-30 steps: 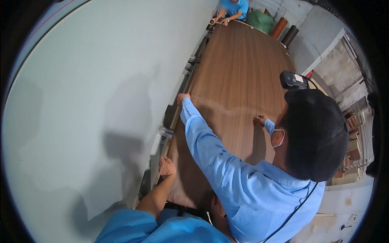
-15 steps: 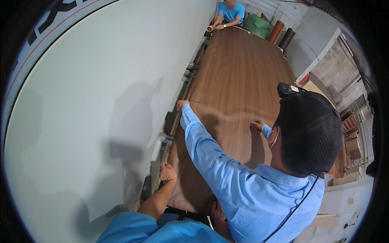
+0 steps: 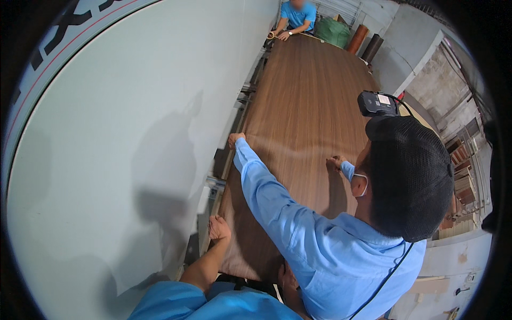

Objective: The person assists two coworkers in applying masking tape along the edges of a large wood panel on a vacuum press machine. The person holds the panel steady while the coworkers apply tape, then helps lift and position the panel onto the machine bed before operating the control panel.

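A long brown wood-grain sheet [image 3: 314, 90] covers the table and has a faint ripple across its middle. My left hand [image 3: 219, 228] is closed on the sheet's left edge, close to the near corner. At the near edge, my right hand [image 3: 287, 276] is mostly hidden behind a co-worker's body, so its fingers cannot be made out. That co-worker, in a light blue shirt and black cap [image 3: 408, 181], leans over the sheet from the right. One of their hands [image 3: 235, 140] is at the left edge, the other [image 3: 335, 162] on the surface.
A tall pale panel [image 3: 106, 160] stands along the left, beside metal table framing [image 3: 214, 184]. At the far end another person [image 3: 298, 16] handles a tape roll [image 3: 271, 35]. Behind are a green sack [image 3: 332, 32] and upright rolls [image 3: 357, 39]; stacked boards [image 3: 460, 224] are at right.
The near co-worker's head has turned and shifted slightly. The far person's hands and tape roll have moved a little. My left hand stays at the sheet's edge.
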The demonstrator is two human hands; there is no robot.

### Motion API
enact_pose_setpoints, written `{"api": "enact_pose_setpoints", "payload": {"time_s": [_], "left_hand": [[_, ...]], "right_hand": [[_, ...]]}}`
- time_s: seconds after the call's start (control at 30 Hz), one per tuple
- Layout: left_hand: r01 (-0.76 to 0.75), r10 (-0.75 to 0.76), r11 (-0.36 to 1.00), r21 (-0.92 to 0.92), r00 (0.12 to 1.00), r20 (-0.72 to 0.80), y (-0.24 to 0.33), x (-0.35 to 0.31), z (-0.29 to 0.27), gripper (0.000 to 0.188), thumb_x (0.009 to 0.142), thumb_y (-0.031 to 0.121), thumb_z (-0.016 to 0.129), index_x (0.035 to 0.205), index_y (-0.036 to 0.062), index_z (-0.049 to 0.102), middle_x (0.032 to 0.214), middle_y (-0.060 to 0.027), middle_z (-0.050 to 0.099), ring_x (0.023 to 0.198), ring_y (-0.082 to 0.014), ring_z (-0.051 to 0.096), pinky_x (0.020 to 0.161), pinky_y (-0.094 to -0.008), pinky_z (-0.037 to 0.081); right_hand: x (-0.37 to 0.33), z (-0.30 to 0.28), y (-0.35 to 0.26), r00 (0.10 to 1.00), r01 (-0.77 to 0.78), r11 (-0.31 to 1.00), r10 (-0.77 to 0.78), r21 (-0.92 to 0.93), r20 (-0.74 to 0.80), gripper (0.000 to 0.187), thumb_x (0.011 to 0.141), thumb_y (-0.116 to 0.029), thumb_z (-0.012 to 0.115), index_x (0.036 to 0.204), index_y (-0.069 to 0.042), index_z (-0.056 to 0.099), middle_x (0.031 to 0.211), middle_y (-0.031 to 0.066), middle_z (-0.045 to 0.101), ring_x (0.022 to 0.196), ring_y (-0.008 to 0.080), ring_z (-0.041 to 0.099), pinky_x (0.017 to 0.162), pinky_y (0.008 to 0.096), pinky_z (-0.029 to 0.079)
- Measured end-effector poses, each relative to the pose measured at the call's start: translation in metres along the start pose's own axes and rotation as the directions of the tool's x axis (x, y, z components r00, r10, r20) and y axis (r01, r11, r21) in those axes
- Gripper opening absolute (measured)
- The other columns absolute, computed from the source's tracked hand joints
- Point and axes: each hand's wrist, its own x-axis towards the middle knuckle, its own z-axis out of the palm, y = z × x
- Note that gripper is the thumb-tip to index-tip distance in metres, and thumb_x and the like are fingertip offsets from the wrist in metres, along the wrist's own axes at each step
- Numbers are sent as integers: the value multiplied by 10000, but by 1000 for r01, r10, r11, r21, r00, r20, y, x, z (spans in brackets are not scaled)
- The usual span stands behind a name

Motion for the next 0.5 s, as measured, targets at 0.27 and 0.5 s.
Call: {"api": "enact_pose_setpoints", "payload": {"time_s": [0.27,0.5], "left_hand": [[-5,5,1000,-17,1000,-18,4,-5,-3,282,996,296,490,1128,67,589,1115,-183,671,1077,-384,633,911,-520,498],[15,-15,1000,-16,1000,-5,3,-5,-6,273,987,293,492,1121,75,588,1095,-175,675,1052,-382,645,883,-530,506]], "right_hand": [[-1,-2,2,1000,0,1000,0,-7,-3,534,992,-328,515,1487,-129,502,1516,187,493,1409,401,435,1181,503,316],[-2,-3,3,1000,-6,1000,6,-12,-4,533,992,-330,516,1485,-128,504,1517,188,490,1412,402,431,1183,506,312]]}}
